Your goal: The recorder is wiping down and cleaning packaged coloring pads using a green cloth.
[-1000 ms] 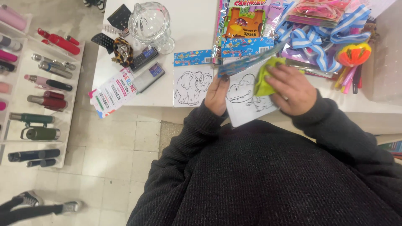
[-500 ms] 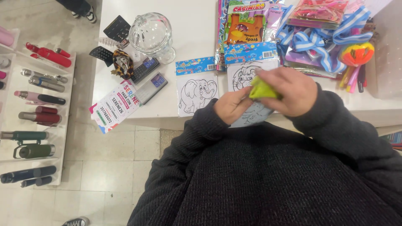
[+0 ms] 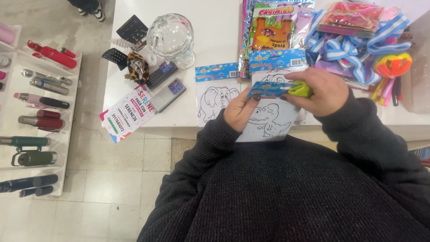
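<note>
- Left hand (image 3: 242, 110) is pinching the white dinosaur colouring sheet with blue header card (image 3: 268, 116), fingers closed on its left edge, above the near edge of the white table (image 3: 215, 36).
- Right hand (image 3: 320, 92) is gripping the header and a crumpled yellow-green cloth (image 3: 299, 88), fingers curled shut.
- An elephant colouring sheet (image 3: 215, 101) is lying just beside, left; a clear glass domed jar (image 3: 171, 38) is sitting further back.
</note>
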